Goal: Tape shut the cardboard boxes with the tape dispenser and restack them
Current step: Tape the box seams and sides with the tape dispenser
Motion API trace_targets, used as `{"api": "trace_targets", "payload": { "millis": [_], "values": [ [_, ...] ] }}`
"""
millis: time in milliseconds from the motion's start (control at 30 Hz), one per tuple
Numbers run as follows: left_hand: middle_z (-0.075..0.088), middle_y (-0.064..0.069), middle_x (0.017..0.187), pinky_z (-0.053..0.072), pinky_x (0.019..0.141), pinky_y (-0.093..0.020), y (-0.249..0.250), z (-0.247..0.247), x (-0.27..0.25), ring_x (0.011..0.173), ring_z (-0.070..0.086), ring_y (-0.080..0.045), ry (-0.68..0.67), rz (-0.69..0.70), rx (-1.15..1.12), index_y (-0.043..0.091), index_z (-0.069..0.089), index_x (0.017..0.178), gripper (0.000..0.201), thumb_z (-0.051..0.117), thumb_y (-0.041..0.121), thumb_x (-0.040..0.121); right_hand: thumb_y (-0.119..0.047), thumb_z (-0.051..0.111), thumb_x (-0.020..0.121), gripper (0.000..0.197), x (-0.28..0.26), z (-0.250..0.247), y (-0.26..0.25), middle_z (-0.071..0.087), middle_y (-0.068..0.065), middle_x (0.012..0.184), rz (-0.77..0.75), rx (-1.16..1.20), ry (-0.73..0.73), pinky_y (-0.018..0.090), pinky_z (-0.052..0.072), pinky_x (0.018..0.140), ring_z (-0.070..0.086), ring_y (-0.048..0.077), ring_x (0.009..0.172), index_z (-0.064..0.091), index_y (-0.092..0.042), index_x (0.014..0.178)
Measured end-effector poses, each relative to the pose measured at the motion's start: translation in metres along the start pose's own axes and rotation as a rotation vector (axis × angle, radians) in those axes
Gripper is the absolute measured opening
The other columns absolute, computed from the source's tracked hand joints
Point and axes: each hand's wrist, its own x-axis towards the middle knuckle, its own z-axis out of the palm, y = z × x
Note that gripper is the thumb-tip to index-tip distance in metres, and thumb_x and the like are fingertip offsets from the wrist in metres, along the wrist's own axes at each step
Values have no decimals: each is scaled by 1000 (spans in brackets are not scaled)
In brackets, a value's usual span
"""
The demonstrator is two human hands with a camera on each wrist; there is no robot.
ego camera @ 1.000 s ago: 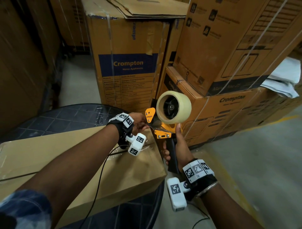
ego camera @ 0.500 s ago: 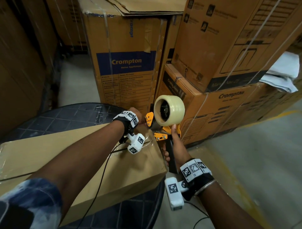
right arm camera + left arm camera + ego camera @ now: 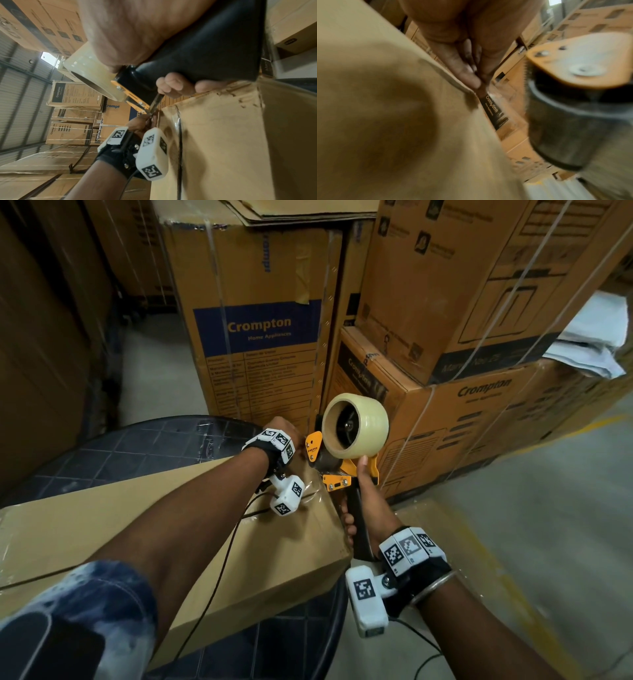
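Note:
A plain cardboard box (image 3: 171, 525) lies flat on a dark round table (image 3: 120, 446). My right hand (image 3: 356, 508) grips the black handle of the orange tape dispenser (image 3: 342, 477), held upright at the box's right end. Its roll of clear tape (image 3: 363, 433) is on top. My left hand (image 3: 284, 429) reaches just left of the dispenser's front. In the left wrist view its thumb and finger (image 3: 476, 81) pinch together at the box edge (image 3: 464, 88), next to shiny tape and the dispenser's roller (image 3: 573, 121). The right wrist view shows the fingers (image 3: 175, 86) curled round the handle (image 3: 197, 56) against the box (image 3: 223, 135).
Tall strapped Crompton cartons (image 3: 260, 330) stand close behind the table, and more (image 3: 479, 412) are stacked at the right with white papers (image 3: 592, 344) on them. Bare concrete floor with a yellow line (image 3: 513, 542) lies to the right. A cable (image 3: 219, 570) runs from my left wrist.
My left hand has crept a little farther towards the box's far end beside the dispenser. The dispenser and my right hand have hardly moved.

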Motion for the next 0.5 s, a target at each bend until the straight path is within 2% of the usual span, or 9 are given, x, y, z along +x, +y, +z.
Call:
{"api": "trace_targets", "payload": {
  "millis": [100,233,333,500],
  "values": [
    [73,-15,106,56,91,-40,-1,-3,9,100,69,-30,-8,-13,-6,5,75,103,22,71,16,84,-109,29,59,94,-1,1,1,43,3,56,11,-29,32,28,42,48,42,19,44,51,-18,57],
    [73,-9,89,58,83,-35,6,-4,14,86,69,-24,33,-38,39,11,77,87,21,80,31,81,-105,28,63,90,-3,2,4,43,2,56,20,-26,53,27,41,49,41,17,43,50,-18,58],
    [74,-9,92,59,85,-37,11,-6,22,89,70,-24,18,-13,71,10,78,88,20,80,29,81,-105,29,63,89,-3,3,6,43,2,57,19,-8,68,26,41,50,41,18,44,50,-18,59],
    [73,-9,97,58,88,-37,10,-3,31,94,68,-25,21,7,170,13,79,94,22,78,33,83,-107,32,53,91,0,5,2,42,1,57,36,28,74,26,41,51,41,18,45,50,-18,60]
  ]
}}
